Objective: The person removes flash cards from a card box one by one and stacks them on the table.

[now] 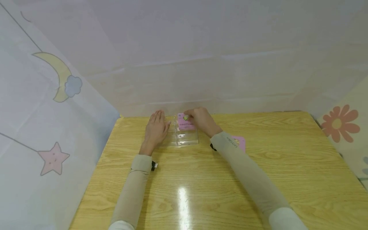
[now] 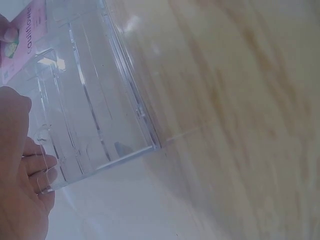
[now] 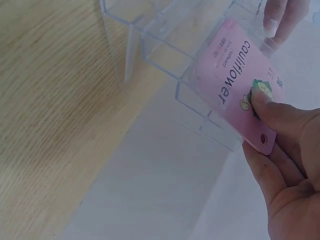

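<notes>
Pinches the cauliflower card (image 3: 235,82) in the right hand (image 1: 202,119), on the right of the clear rack (image 1: 187,139); rests the left hand (image 1: 156,129), fingers straight, at the rack's left end, seemingly to steady it.

Pink cauliflower card (image 3: 236,82) at clear stand (image 2: 86,92)

Card: rounded corners, black lettering, small vegetable picture under right thumb; punched hole near the right fingers (image 3: 261,167), which grip that end. Opposite end reaches stand's upper tiers. Stand: transparent, stepped, one end at the left fingers (image 2: 42,162).
</notes>
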`<control>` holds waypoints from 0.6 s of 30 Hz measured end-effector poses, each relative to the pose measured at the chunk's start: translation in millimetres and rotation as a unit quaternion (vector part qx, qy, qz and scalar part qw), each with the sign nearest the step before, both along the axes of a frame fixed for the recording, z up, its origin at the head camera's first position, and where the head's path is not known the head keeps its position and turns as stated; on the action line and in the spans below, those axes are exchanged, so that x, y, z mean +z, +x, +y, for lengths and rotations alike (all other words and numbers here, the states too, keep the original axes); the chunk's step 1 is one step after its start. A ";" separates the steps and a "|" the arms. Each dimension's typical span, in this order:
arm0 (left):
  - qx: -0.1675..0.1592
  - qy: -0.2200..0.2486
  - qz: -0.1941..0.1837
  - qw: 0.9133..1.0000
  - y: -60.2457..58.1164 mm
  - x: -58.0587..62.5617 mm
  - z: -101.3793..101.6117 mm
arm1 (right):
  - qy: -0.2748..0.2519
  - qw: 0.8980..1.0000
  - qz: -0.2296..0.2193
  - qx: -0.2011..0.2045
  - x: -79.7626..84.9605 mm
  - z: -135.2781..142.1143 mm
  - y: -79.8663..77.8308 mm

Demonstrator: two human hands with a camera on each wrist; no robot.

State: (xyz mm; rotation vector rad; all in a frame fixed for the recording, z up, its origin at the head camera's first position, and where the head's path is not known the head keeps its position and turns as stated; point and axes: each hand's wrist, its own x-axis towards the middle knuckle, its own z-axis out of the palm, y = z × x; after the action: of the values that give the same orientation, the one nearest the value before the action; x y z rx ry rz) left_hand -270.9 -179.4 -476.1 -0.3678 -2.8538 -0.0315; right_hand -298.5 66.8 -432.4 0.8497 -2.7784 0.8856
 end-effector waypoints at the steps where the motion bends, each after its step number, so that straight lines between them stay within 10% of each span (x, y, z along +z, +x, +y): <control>1: 0.000 0.001 0.001 1.000 0.5 0.1 0.0 | -0.002 1.000 -0.004 0.001 0.3 0.4 -0.6; 18: -0.004 0.003 -0.001 1.000 1.3 0.6 0.1 | -0.027 0.998 -0.059 0.005 13.2 5.0 -10.0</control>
State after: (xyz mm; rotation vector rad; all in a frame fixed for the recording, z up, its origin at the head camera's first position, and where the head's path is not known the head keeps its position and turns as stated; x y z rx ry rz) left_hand -269.7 -179.3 -475.5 -0.3793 -2.8536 -0.0425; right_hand -308.5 71.9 -419.2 0.8292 -2.8367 1.0384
